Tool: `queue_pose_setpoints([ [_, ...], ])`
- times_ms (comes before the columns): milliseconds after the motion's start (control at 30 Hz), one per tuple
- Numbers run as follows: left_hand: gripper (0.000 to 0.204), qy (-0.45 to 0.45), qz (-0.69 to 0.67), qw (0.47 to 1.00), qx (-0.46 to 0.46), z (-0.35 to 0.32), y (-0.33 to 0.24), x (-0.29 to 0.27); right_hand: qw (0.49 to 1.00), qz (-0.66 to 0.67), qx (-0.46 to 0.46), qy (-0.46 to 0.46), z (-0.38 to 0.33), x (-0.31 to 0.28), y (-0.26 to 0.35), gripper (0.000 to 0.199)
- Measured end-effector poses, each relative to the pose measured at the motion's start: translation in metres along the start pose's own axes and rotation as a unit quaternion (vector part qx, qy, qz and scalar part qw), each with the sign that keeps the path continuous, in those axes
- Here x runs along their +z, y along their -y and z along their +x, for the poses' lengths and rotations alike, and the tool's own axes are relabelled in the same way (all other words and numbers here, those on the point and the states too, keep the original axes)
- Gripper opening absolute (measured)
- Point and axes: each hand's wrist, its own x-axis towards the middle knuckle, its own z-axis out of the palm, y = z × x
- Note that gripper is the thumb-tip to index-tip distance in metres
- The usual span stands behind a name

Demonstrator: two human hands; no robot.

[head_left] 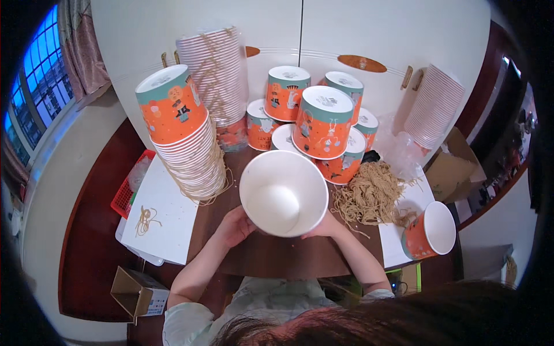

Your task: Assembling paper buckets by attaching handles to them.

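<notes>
A large paper tub with a white inside is held up in the middle, its mouth turned toward me. My left hand grips its lower left side, the fingers partly behind it. On the lower right side my right hand holds the same tub, its fingers mostly hidden. Just beyond stand several upside-down orange and green paper tubs, some stacked on others. A tangled heap of tan string lies to the right of them.
At the left rises a stack of nested tubs draped with string; behind it is a taller wrapped stack. One tub lies tilted at the right edge. Another stack leans near the cabinet. A cardboard box sits lower left.
</notes>
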Motion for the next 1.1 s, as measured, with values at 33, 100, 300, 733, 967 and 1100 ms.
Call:
queue_pose_setpoints([
  [33, 0.031, -0.013, 0.021, 0.999, -0.025, -0.001, 0.003, 0.012, 1.000, 0.001, 0.005, -0.003, -0.001, -0.001, 0.004, 0.127],
  [100, 0.029, -0.008, 0.001, 0.999, -0.040, -0.002, 0.000, 0.021, 0.999, 0.000, 0.044, -0.017, 0.005, -0.004, 0.018, 0.125],
  [300, 0.032, -0.045, 0.390, 0.910, 0.135, 0.004, -0.020, 0.034, 0.999, 0.017, 0.028, -0.032, -0.005, -0.012, -0.006, 0.118],
  [733, 0.024, 0.014, 0.401, 0.907, 0.129, 0.022, -0.056, 0.047, 0.966, 0.125, 0.150, 0.167, -0.011, -0.029, -0.010, 0.111],
  [967, 0.021, -0.053, 0.351, 0.920, 0.165, 0.031, -0.050, 0.025, 0.968, 0.035, 0.121, -0.216, -0.022, -0.073, -0.012, 0.022],
  [1100, 0.022, -0.051, 0.314, 0.927, 0.197, 0.035, -0.046, 0.009, 0.938, -0.126, 0.106, -0.306, -0.023, -0.083, -0.019, 0.010],
])
